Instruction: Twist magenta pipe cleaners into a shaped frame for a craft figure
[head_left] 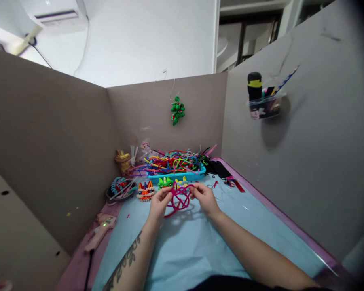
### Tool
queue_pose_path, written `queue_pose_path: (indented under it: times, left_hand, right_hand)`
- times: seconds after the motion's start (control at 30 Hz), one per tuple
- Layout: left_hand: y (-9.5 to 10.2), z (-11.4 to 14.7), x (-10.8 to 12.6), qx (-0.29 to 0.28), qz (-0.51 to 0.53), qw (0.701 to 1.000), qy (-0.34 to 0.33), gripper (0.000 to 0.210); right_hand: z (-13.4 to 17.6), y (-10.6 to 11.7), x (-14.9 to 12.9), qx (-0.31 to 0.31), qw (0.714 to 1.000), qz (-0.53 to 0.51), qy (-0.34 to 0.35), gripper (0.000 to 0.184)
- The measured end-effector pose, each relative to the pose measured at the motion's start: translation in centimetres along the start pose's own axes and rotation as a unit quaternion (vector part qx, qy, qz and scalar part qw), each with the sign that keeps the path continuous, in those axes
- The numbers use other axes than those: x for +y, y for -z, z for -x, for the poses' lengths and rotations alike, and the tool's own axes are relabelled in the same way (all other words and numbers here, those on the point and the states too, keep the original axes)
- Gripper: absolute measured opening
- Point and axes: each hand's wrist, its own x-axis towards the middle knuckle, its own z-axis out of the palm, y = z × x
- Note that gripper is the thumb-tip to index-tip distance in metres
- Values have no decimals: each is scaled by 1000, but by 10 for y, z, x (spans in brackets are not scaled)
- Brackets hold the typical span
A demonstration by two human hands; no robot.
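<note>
Between my two hands is an openwork, woven shape of magenta pipe cleaners, held up above the blue table cover. My left hand pinches its left side between thumb and fingers. On the opposite side, my right hand grips a strand near the upper right edge. A loose magenta end hangs down at the lower left of the shape. Just behind it sit a green pipe-cleaner figure, a yellow and light-blue one, and an orange one with pale beads nearer my left hand.
A blue tray heaped with colourful pipe cleaners stands at the back. To the left are a dark bowl, a brown cup and a pink glue gun with a cord. Grey partitions enclose the table; a clear holder hangs at right.
</note>
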Motion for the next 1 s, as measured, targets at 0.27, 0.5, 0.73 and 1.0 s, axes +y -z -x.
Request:
queue_pose_path:
  times: [0.27,0.5,0.73,1.0]
  left_hand:
    - [-2,2,4,21,0,999,-25,30]
    - [-6,5,7,21,-10,998,-51,27]
    - [-6,9,5,46,-63,993,-87,25]
    - [-7,11,5,38,-83,991,-98,25]
  right_hand:
    - [3,-11,8,-34,993,-13,-113,28]
    - [7,-10,13,-90,923,-191,-321,23]
    - [8,-10,15,-113,865,-300,-385,18]
    - [10,-13,20,-138,856,-293,-404,20]
